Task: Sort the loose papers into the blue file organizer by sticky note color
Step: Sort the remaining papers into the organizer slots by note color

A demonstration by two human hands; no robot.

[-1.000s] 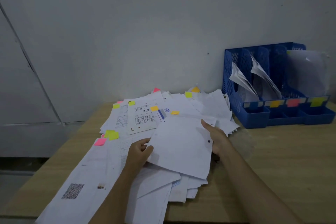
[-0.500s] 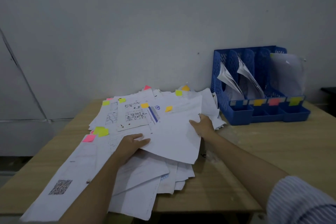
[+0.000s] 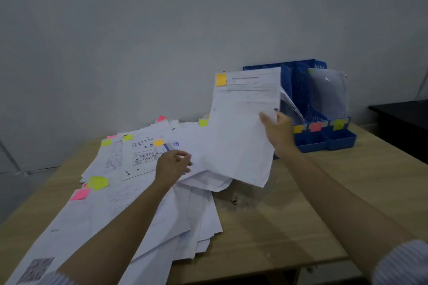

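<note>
Since earlier frame, sheet (image 3: 240, 132) lifted off pile (image 3: 129, 192), now upright before blue organizer (image 3: 324, 141). Right hand (image 3: 279, 132) pinches right edge, grip closed on paper. Left hand (image 3: 172, 164) rests on pile, fingers loosely bent, holding nothing clear. Orange note (image 3: 221, 80) at top corner. Paper light, floppy, tears easily; judge better hold at edge middle, slide into slot with orange label (image 3: 298, 129).

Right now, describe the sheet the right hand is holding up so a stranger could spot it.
Start at the blue plastic file organizer by the wall. In front of its left side, the right hand holds up a white printed sheet. Unlike the pile's papers, it stands raised, with an orange sticky note top-left.
</note>
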